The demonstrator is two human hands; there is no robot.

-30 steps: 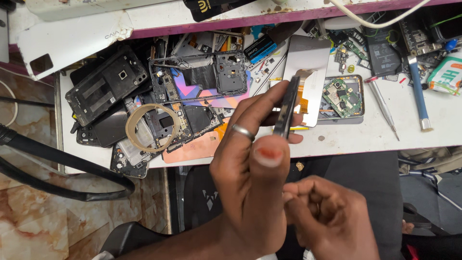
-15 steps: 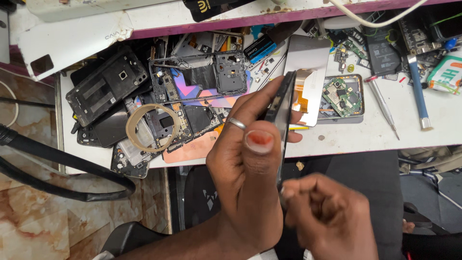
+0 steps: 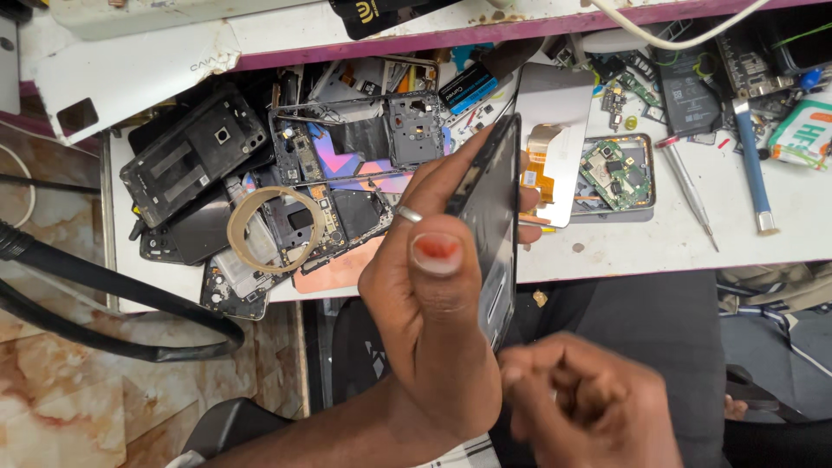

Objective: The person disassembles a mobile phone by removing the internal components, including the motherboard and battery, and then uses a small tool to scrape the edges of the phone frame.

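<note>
Head view: left hand [image 3: 433,321] grips a phone [image 3: 490,225] edge-on over the bench [image 3: 607,251]; right hand [image 3: 581,403], blurred and curled, works its lower edge, hold unclear. Prying needs steadiness.

Phone frame [image 3: 490,234]: turned from edge-on to face more visible. Left hand [image 3: 433,321]: thumb shifted up. Right hand [image 3: 585,403]: moved lower, blurred.

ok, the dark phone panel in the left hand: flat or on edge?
On edge: the dark phone panel shows its thin side, gripped by the left hand above the white bench.
</note>
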